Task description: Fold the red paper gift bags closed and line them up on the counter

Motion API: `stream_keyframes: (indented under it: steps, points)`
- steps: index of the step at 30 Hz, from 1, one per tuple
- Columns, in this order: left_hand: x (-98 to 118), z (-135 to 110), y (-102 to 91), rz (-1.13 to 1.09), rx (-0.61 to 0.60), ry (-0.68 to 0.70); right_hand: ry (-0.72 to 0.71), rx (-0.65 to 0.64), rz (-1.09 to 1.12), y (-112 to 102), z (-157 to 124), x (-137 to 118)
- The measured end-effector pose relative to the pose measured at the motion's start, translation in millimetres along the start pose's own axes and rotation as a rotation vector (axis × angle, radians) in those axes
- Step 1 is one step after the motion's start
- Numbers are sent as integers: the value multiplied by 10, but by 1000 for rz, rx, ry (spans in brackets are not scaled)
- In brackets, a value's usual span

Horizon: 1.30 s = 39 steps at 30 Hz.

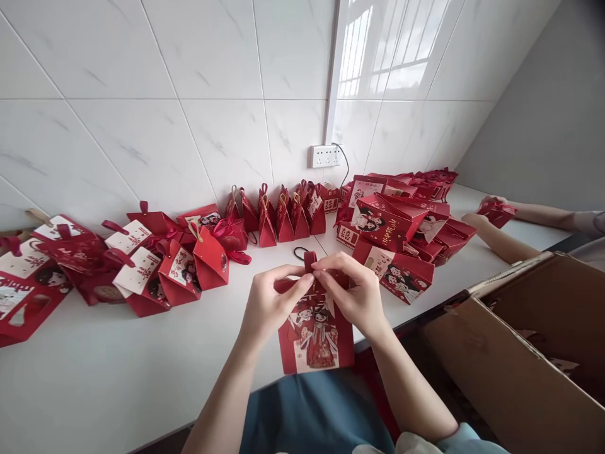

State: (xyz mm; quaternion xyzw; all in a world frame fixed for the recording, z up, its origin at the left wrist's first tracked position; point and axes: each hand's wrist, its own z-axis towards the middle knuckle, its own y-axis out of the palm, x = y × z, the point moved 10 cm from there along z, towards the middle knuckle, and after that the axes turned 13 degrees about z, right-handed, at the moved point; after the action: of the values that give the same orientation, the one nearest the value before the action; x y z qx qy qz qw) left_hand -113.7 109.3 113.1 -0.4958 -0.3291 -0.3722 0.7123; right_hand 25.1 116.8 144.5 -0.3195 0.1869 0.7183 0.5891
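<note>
A red gift box (319,340) printed with cartoon figures in traditional dress stands at the table's front edge, close to my body. Both hands meet at its top, around a loop of red ribbon (309,260). My left hand (278,293) pinches the ribbon between thumb and forefinger. From the other side, my right hand (352,293) pinches the same ribbon, fingertips almost touching the left ones. The fingers partly hide the box's upper edge and the base of the loop. A dark thin loop (299,253) lies on the table just behind.
Several finished-looking red boxes (179,271) stand at left, with a row of pointed ones (283,217) along the wall. Red boxes (401,221) pile up at right. A cardboard carton (491,353) sits at lower right. Another person's hands (491,214) hold a red box (500,213).
</note>
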Motion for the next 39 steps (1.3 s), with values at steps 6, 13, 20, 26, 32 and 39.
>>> stream_keyframes:
  steps: [6, 13, 20, 26, 32, 39]
  points:
    - [145, -81, -81, 39, 113, -14, -75, 14, -42, -33, -64, -189]
    - [210, -162, -188, 86, 192, -39, -181, -129, -219, 47, -173, -410]
    - [224, -212, -191, 116, 228, -41, -259, -160, -421, 69, -221, -482]
    - [260, -224, -197, 189, 261, -15, -221, -198, -492, 80, -194, -452]
    - [254, -218, -216, 217, 286, -14, -206, -218, -505, 110, -182, -436]
    - [255, -246, -236, 221, 295, -8, -237, -204, -406, 126, -172, -459]
